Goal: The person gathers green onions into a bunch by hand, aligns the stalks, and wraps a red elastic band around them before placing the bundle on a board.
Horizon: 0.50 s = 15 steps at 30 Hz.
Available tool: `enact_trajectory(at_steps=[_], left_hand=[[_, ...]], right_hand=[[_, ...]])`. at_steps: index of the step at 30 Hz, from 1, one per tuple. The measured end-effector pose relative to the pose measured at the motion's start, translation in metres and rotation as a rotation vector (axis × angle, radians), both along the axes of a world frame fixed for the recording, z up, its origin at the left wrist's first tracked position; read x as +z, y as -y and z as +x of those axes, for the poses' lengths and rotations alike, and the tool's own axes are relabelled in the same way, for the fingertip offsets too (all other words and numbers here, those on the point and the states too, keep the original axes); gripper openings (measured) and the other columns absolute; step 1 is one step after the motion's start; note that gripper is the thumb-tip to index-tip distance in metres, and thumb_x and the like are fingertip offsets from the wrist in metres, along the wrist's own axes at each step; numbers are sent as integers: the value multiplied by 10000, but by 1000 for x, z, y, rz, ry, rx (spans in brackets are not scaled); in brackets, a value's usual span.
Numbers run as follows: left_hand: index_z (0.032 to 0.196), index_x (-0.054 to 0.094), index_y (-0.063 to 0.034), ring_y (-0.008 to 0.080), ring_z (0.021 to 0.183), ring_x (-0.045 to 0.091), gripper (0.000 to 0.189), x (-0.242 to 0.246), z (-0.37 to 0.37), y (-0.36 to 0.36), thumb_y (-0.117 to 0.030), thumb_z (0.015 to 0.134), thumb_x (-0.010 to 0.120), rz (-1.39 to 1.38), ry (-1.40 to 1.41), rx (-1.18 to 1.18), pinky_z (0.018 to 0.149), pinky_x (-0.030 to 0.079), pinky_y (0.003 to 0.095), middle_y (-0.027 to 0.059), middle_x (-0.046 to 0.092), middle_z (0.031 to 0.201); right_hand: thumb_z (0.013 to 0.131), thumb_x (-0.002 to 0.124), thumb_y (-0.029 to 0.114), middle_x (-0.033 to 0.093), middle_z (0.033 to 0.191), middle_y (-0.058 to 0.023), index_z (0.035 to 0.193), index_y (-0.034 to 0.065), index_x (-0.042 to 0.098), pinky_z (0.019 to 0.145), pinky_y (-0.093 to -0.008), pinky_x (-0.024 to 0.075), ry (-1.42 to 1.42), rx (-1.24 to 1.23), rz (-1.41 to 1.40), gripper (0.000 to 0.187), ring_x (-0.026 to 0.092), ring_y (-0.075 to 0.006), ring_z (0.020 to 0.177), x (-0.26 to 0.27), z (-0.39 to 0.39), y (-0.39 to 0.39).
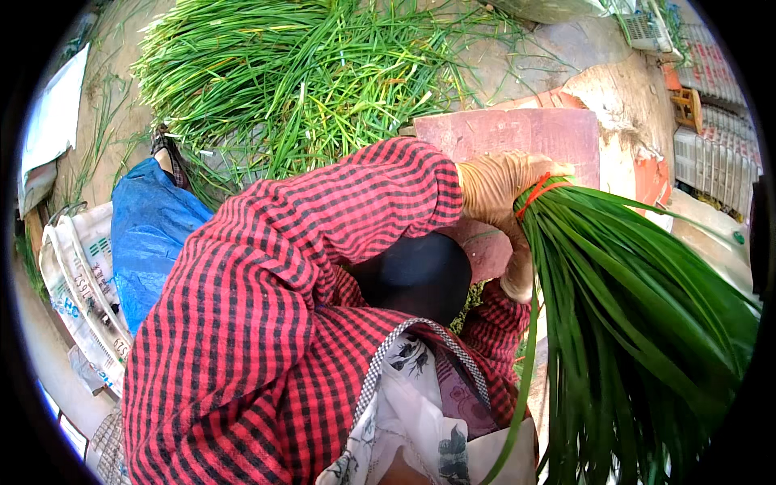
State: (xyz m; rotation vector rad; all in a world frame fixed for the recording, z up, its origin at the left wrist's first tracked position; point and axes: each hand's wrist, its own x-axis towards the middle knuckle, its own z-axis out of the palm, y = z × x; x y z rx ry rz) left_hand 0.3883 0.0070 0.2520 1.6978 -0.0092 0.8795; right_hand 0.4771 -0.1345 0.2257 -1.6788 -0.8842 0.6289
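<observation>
A large bundle of Chinese chives (630, 291) fans out at the right, its leaves drooping toward the lower right. An orange-red tie (538, 193) goes round its narrow end. My left hand (500, 182), in a wrinkled tan glove, is closed about the bundle at this tie, thumb on top. Close below, my right hand (518, 273) comes up from its checked sleeve against the near side of the bundle. Leaves and the left hand hide most of it, so its fingers do not show. A reddish board (515, 130) lies just beyond the left hand.
A big heap of loose chives (291, 79) covers the floor ahead. Blue plastic sheeting (154, 230) lies over my leg at the left, beside a white printed sack (85, 273). Plastic crates (718, 157) and a small wooden stool (688, 110) stand at the far right.
</observation>
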Motion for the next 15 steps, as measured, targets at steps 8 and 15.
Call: enact_trajectory(at_steps=[8,15], left_hand=[[1114,634,-19,341,1099,571,787,100,-34,-35,-527,544,823,653,-771,221,1019,374,474,176,615,1105],[1335,440,47,356,1238,504,1031,42,-51,-28,-567,590,804,464,-1262,124,1073,347,499,221,521,1302]], right_hand=[[936,582,171,628,1177,-39,1233,26,592,941,-333,444,-545,339,65,331,590,-180,1037,32,-11,-14],[955,574,127,679,868,-70,1009,-26,642,764,-267,504,-389,422,-172,177,629,-124,810,32,-36,14]])
